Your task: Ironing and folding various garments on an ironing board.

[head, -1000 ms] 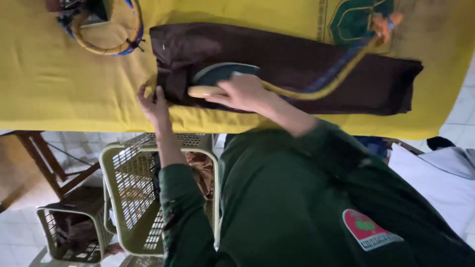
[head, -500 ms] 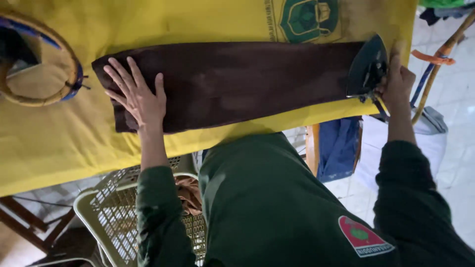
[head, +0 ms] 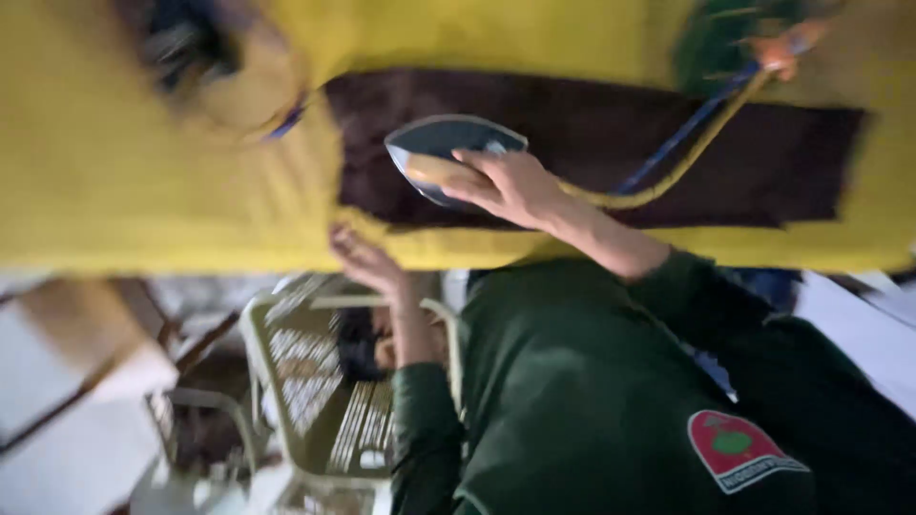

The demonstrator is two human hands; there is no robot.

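A dark brown folded cloth lies lengthwise on a yellow-covered ironing surface. My right hand grips the handle of a dark blue iron, which rests on the cloth's left part. The iron's yellow and blue cord runs up to the right across the cloth. My left hand sits at the near edge of the yellow cover, just below the cloth's left end, fingers curled on the edge. The view is motion-blurred.
A round woven object with something dark on it lies at the upper left on the cover. A pale plastic basket stands on the floor below the board. A green emblem is printed on the cover at upper right.
The iron has travelled from the cloth's right end back to its left part. My left hand has come off the cloth down to the board's near edge.
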